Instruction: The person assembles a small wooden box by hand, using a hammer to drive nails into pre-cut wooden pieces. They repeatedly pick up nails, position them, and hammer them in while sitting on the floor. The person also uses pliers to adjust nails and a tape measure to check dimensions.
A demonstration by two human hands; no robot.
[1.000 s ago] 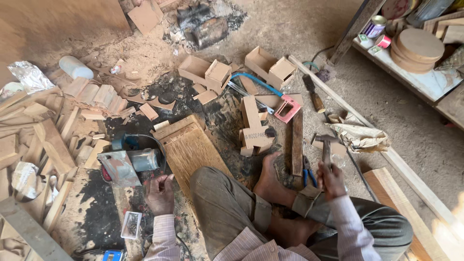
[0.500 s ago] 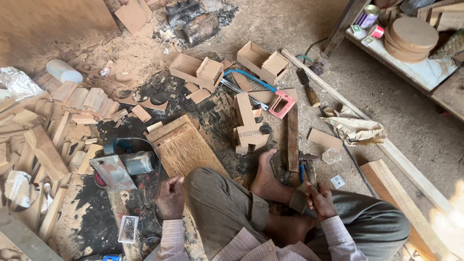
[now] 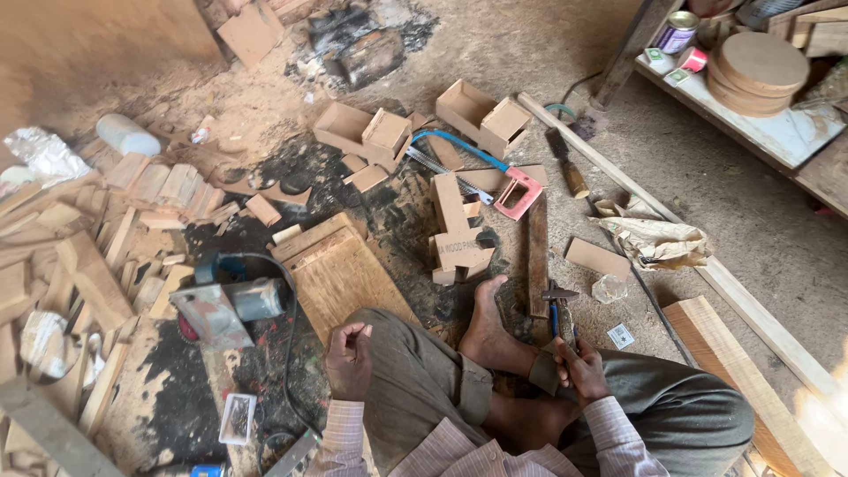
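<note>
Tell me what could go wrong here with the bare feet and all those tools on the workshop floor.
1. The bare foot rests right beside the hammer and the tool the right hand grips; a slip could hit the toes.
2. The hand saw lies with its blade exposed among the small wooden boxes, so a reach there could cut.
3. The power tool has its cable looping near the left hand, which could snag.

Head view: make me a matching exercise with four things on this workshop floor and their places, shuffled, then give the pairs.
Things:
1. Hand saw
2. Hammer
3. Round wooden discs
4. White plastic bottle

Places:
A. On the raised shelf, top right
B. Far left, above the wood offcuts
C. Just ahead of the right hand
D. Between the small open wooden boxes and the upright wooden piece

Pairs: 1-D, 2-C, 3-A, 4-B
</note>
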